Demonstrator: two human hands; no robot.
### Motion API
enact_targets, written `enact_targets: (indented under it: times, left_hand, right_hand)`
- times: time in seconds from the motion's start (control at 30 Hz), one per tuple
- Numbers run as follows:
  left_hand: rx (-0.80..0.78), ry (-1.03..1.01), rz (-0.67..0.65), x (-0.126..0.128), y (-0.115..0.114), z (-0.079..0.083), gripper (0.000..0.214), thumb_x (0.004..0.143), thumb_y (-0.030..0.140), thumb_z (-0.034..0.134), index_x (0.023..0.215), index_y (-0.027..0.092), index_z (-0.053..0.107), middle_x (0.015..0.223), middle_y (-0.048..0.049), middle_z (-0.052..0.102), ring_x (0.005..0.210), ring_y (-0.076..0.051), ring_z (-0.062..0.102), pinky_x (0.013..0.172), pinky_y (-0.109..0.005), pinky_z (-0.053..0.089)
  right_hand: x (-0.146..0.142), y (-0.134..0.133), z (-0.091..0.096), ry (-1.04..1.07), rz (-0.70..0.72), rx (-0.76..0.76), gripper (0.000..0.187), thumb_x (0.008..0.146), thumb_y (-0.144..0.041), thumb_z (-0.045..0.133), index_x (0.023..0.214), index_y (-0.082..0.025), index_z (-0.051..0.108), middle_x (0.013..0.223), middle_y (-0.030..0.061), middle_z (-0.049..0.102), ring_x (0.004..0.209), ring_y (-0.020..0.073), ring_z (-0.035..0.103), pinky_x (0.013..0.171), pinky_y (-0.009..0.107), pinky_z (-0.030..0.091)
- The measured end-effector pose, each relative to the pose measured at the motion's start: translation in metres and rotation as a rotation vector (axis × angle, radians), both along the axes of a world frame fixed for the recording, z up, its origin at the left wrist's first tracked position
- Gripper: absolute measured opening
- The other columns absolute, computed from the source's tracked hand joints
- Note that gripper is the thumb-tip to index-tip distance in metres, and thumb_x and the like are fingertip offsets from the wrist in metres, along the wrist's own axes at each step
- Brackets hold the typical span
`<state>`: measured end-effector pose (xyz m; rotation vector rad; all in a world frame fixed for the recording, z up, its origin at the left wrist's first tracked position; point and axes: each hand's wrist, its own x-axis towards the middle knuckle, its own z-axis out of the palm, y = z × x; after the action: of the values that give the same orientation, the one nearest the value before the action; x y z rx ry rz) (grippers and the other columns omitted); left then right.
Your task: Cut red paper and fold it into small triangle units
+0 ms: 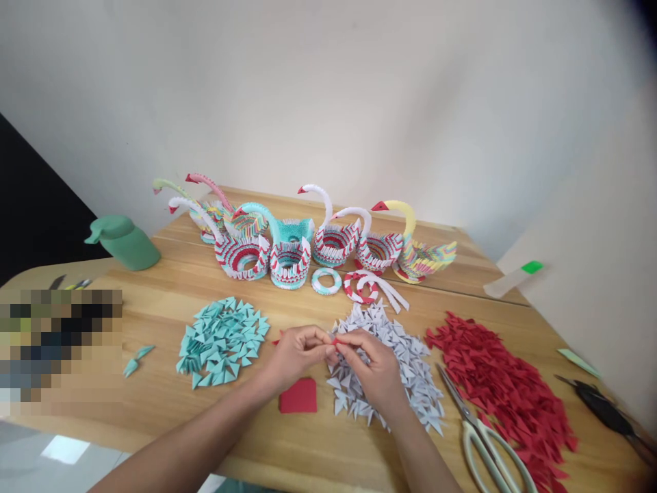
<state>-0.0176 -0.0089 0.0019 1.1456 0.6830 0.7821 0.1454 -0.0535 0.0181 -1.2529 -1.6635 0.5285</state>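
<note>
Both hands meet in front of the pile of white folded paper triangles [410, 366]. My left hand [302, 350] and my right hand [372, 359] pinch a small red paper piece [335, 343] between the fingertips; most of it is hidden by the fingers. Below my left wrist lies a red paper sheet or stack [298, 397]. A bit of red paper [278, 340] shows just behind the left hand. To the left is a heap of teal folded triangles [223, 342], and to the right a heap of red folded triangles [506, 383].
Several folded-paper swans [336, 239] stand along the back, with paper rings [326, 281] before them. Scissors [475, 424] lie right of my right hand, and a black-handled tool [603, 407] lies at the far right. A green jug [123, 243] stands at the left.
</note>
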Motion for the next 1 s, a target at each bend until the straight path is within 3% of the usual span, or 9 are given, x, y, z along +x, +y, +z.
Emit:
enact_targets:
  times: [0.1,0.3,0.53,0.83,1.0]
  left_hand:
    - [0.149,0.131,0.044,-0.002,-0.002,0.005,0.016,0.076,0.028,0.063,0.072,0.013,0.062,0.065,-0.0029,0.067,0.062,-0.014,0.061,0.063,-0.024,0.047]
    - [0.621,0.473,0.163,-0.005,-0.008,0.018,0.008,0.077,0.015,0.058,0.076,0.015,0.066,0.071,-0.0023,0.069,0.066,-0.014,0.061,0.064,-0.022,0.042]
    - [0.555,0.428,0.130,-0.002,-0.006,0.011,0.016,0.081,0.024,0.058,0.071,0.013,0.064,0.065,-0.0016,0.064,0.061,-0.013,0.056,0.058,-0.020,0.040]
    - [0.768,0.394,0.062,-0.004,-0.009,0.016,0.018,0.081,0.021,0.058,0.065,0.015,0.061,0.069,-0.0030,0.066,0.066,-0.014,0.058,0.067,-0.024,0.040]
    - [0.633,0.359,0.057,-0.004,-0.009,0.016,0.020,0.085,0.023,0.054,0.071,0.014,0.063,0.069,-0.0033,0.066,0.065,-0.013,0.057,0.064,-0.022,0.041]
  right_hand:
    - [0.002,0.000,-0.002,-0.001,0.009,0.002,0.012,0.086,-0.020,0.056,0.087,-0.022,0.068,0.080,0.0030,0.069,0.074,0.0166,0.065,0.069,0.028,0.050]
    - [0.001,0.000,-0.002,-0.054,-0.022,-0.005,0.012,0.085,-0.021,0.057,0.090,-0.022,0.068,0.081,0.0030,0.069,0.075,0.0169,0.065,0.069,0.027,0.050]
    - [0.000,-0.001,0.000,-0.021,-0.008,0.017,0.011,0.087,-0.020,0.055,0.087,-0.022,0.066,0.078,0.0025,0.066,0.073,0.0158,0.062,0.067,0.027,0.048]
    - [-0.002,-0.005,0.005,-0.004,-0.012,-0.071,0.020,0.088,-0.026,0.049,0.070,-0.020,0.058,0.066,-0.0008,0.059,0.062,0.0136,0.056,0.061,0.024,0.043]
    - [-0.004,-0.005,0.002,0.031,-0.025,-0.099,0.021,0.088,-0.028,0.049,0.070,-0.020,0.056,0.066,-0.0012,0.058,0.061,0.0131,0.055,0.060,0.023,0.042]
